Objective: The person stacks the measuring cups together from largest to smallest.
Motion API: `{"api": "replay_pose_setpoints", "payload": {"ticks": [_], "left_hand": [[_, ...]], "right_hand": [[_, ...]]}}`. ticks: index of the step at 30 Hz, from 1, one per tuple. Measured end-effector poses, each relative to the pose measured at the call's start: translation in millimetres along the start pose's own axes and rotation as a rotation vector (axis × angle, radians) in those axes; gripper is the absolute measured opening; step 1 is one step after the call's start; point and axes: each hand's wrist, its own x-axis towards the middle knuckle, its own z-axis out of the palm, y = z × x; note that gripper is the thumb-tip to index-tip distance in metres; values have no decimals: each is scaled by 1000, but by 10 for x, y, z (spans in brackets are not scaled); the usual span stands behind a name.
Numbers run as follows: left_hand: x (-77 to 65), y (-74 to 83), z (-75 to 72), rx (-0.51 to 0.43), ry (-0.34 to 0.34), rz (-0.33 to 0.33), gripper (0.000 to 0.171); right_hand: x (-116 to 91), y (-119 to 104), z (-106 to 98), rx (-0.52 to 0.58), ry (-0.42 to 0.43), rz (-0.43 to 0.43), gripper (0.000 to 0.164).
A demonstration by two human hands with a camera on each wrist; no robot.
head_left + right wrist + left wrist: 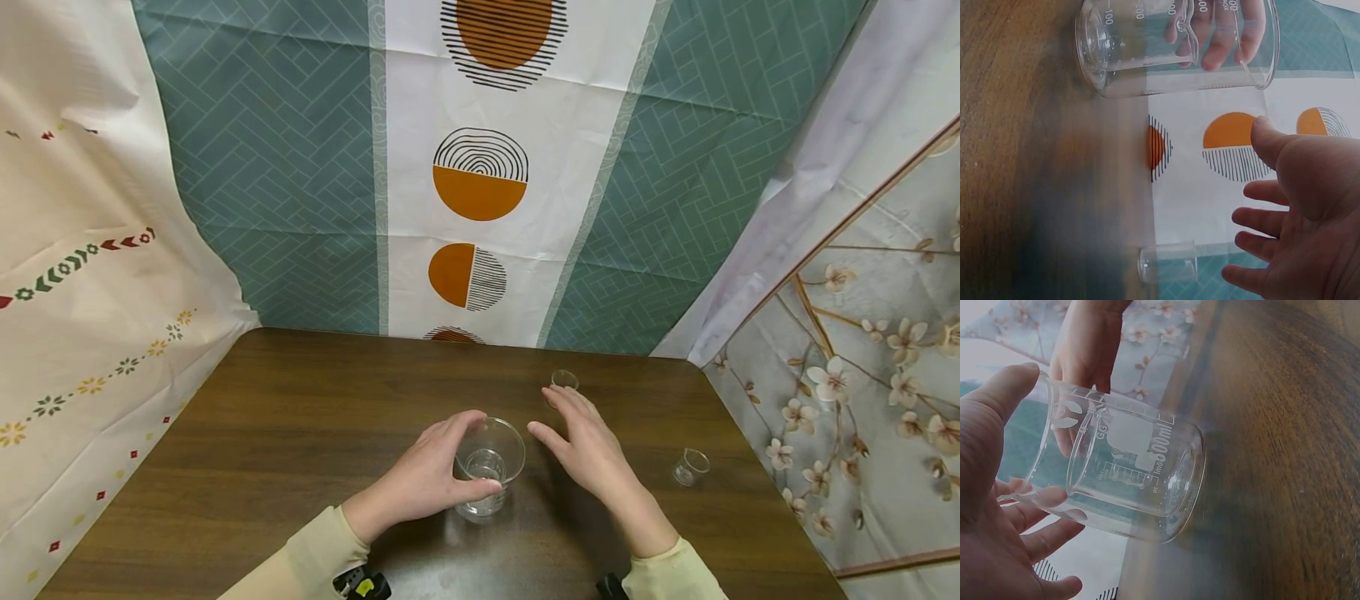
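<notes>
The left hand (431, 471) grasps the large beaker (522, 458) near its rim, thumb and fingers curved around the glass; the right hand (588, 446) is released, fingers apart from it. The beaker's long axis is upright, midway between the table's (300, 417) side edges, a smaller beaker (486, 479) nested inside. Nearer the right hand, a tiny beaker (565, 381) stands by the far edge; another small beaker (690, 467) sits near the right edge.

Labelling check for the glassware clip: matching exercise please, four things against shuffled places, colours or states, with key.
Things
1. Largest beaker
2. Second-largest beaker
3. Right hand
4. Tabletop

Places, colours, states
A. Brown, wood-grained
B. Holding nothing, fingers apart from the glass
C. With the left hand around it
D. Inside another beaker

Pairs: 1-C, 2-D, 3-B, 4-A
</notes>
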Motion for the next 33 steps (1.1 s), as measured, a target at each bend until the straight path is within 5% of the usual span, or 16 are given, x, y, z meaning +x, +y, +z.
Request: {"api": "replay_pose_setpoints", "payload": {"ticks": [33], "left_hand": [[-7,-7,7,4,-3,-1,92]], "right_hand": [[130,100,1,-38,-33,34,72]]}}
